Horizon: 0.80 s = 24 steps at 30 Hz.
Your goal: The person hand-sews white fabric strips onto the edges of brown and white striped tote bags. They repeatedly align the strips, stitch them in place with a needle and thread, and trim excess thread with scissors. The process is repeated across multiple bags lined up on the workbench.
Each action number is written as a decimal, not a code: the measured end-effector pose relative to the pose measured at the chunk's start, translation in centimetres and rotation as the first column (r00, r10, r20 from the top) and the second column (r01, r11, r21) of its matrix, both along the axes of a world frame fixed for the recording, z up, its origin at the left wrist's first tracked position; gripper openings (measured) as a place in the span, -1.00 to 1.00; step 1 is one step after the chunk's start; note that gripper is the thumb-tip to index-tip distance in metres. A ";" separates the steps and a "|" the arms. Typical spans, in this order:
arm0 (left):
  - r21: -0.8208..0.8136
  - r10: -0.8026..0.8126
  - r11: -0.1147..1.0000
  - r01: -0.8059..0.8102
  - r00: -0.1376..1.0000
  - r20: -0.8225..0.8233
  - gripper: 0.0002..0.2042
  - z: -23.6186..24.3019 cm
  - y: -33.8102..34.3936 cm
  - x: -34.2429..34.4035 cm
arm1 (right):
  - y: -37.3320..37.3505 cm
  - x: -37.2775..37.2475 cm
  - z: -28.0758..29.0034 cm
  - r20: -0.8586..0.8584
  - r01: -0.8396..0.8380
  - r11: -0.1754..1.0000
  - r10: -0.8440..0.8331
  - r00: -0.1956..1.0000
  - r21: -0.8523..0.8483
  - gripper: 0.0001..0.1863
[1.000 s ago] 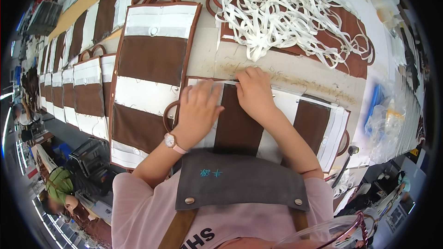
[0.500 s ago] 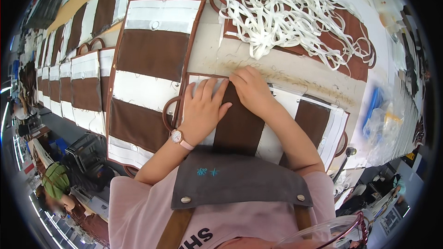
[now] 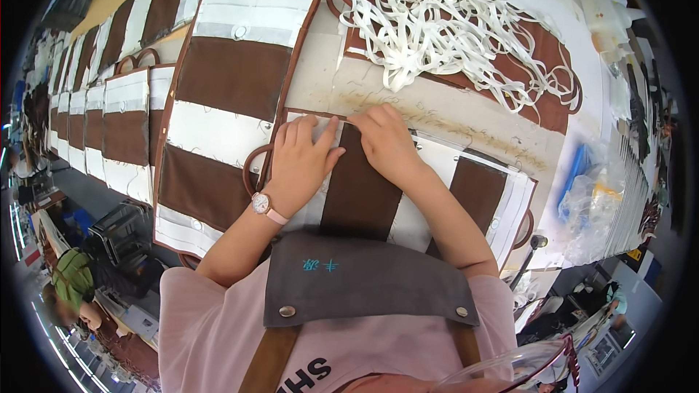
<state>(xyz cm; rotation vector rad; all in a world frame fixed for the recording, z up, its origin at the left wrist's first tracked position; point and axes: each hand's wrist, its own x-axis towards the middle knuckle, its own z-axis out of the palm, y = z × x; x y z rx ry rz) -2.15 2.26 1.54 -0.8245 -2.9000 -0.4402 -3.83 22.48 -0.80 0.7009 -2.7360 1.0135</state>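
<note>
A brown-and-white striped bag panel [image 3: 362, 189] with dark red edging lies in front of me, its near side hidden by my apron. My left hand [image 3: 300, 160] rests flat on its left part, fingers spread toward the far edge. Close by on the right, my right hand [image 3: 386, 144] has its fingers bent together at that far edge, pinching the edging; the exact fingertip contact is partly hidden. A brown handle [image 3: 251, 167] loops out at the left, beside my left wrist.
Another striped bag panel [image 3: 237, 73] with handles lies to the left. More panels [image 3: 127, 120] are lined up beyond it. A tangled heap of white tape [image 3: 437, 29] covers brown panels [image 3: 546, 113] at the far right. Clear plastic bags [image 3: 593, 204] sit at the right.
The whole view has shifted slightly, so things sit a little further left. My left index finger has moved closer to the right hand's fingertips at the edge.
</note>
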 end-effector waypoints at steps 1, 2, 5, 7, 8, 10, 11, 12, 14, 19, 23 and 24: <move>-0.002 0.009 1.000 -0.009 1.000 0.021 -0.46 0.2 -0.1 0.0 | 0.0 0.1 0.0 0.015 -0.026 0.999 0.026 1.000 0.019 -0.69; -0.005 0.017 1.000 -0.017 0.999 0.042 -0.47 0.3 -0.1 0.0 | 0.0 0.1 0.1 0.030 -0.053 0.998 0.051 0.998 0.037 -0.67; -0.036 0.044 0.998 -0.043 0.999 0.021 -0.46 0.3 0.6 0.3 | -0.2 0.1 0.1 -0.038 -0.069 0.991 0.073 0.997 0.115 -0.64; -0.004 0.033 0.999 -0.033 0.999 0.009 -0.46 0.4 1.6 1.0 | -0.1 0.0 0.4 -0.051 -0.074 0.989 0.081 0.995 0.127 -0.66; 0.012 0.030 0.999 -0.030 1.000 0.002 -0.45 0.4 2.0 1.3 | 0.0 -0.1 0.5 -0.059 -0.077 0.988 0.086 0.995 0.132 -0.67; 0.057 -0.056 0.997 0.054 0.998 0.026 -0.44 0.0 2.3 1.9 | 0.3 0.1 0.5 -0.064 0.033 0.992 -0.025 0.998 0.121 -0.69; 0.080 -0.099 0.992 0.095 0.994 0.039 -0.44 -0.2 2.3 2.0 | 0.6 0.3 0.4 -0.064 0.087 0.990 -0.080 0.995 0.114 -0.70; 0.083 -0.086 0.993 0.079 0.993 0.080 -0.42 -0.3 2.2 1.9 | 1.2 0.6 0.6 -0.036 0.142 0.985 -0.139 0.990 0.096 -0.71; 0.056 -0.076 0.996 0.072 0.995 0.071 -0.42 -0.1 2.3 1.8 | 2.4 1.2 1.0 0.031 0.241 0.968 -0.244 0.969 0.074 -0.74; 0.020 -0.068 0.998 0.066 0.993 0.096 -0.41 0.3 2.6 1.6 | 2.1 1.1 1.2 0.070 0.239 0.969 -0.243 0.968 0.064 -0.79; 0.021 -0.079 0.997 0.077 0.994 0.077 -0.43 0.3 2.7 1.5 | 1.6 0.7 0.5 0.050 0.186 0.978 -0.192 0.980 0.092 -0.81; 0.023 -0.083 0.996 0.081 0.994 0.071 -0.43 0.3 2.7 1.4 | 1.6 0.7 0.3 0.052 0.181 0.980 -0.186 0.981 0.086 -0.80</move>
